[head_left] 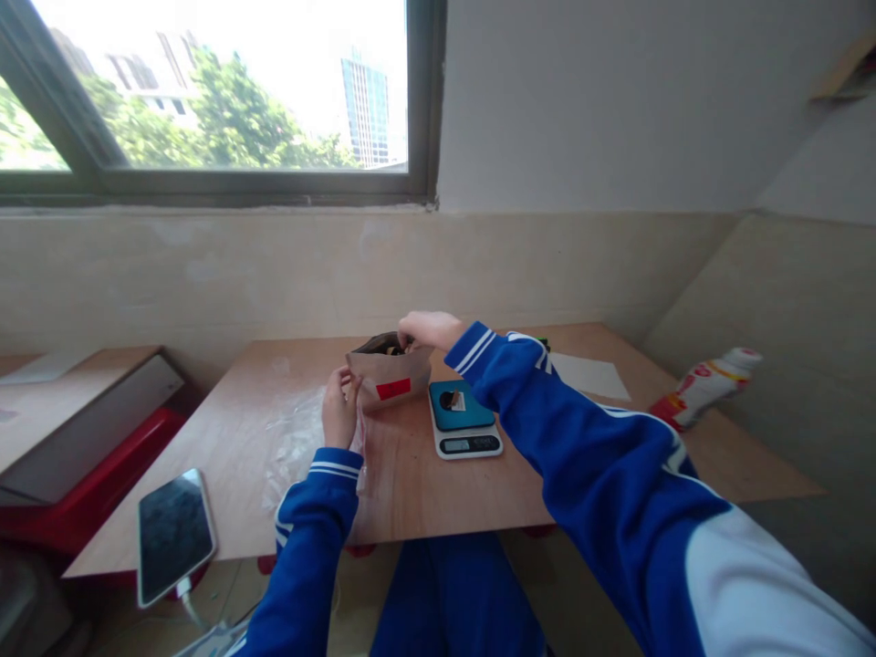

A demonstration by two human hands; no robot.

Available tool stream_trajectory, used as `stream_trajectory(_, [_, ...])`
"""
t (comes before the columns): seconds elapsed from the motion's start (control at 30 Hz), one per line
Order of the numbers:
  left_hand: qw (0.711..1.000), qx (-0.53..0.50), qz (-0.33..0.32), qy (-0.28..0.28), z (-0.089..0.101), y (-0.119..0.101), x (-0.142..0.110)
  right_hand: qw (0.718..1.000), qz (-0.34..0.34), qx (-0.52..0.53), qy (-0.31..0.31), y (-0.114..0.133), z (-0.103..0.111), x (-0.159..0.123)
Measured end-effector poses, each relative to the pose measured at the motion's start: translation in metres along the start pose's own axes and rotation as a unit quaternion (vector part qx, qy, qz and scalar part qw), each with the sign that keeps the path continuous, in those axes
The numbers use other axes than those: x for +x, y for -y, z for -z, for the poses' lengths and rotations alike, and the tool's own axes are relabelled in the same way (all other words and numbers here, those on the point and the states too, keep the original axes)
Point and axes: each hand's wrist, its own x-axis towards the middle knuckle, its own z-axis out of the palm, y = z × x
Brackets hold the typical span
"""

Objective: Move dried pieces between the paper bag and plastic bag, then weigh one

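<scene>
A brown paper bag (373,376) with a red label stands on the wooden table, its mouth open and dark contents partly showing. My left hand (340,409) pinches the bag's left side. Over the right part of the mouth, my right hand (430,328) reaches down with curled fingers; their tips are hidden inside, so what they grip cannot be made out. Just right of the bag is a kitchen scale (466,443) with a blue top. A small dark round piece (448,401) and a little whitish piece lie on it. Its display is too small to read.
Crumpled clear plastic (294,447) lies left of the bag. A tablet-like device (176,534) with a cable sits at the table's left front edge. To the right are white paper (592,376) and a tilted white-and-red bottle (712,388). A wall and window stand behind.
</scene>
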Motion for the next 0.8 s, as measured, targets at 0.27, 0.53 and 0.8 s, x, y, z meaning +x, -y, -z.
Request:
stream_trajectory(0.27, [1.000,-0.002,0.018,0.008,-0.001,-0.002,0.004,0.986,0.089,-0.027,-0.136,-0.005,-0.009,0.012])
stream_trajectory(0.53, [0.999,-0.009,0.028,0.023,0.000,-0.002,0.006,0.863,0.084,0.286,-0.407,-0.046,-0.025,-0.048])
stream_trajectory(0.8, [1.000,0.013,0.021,0.019,-0.001,0.009,0.007,0.805,-0.129,0.430,-0.389,-0.083,-0.170,-0.106])
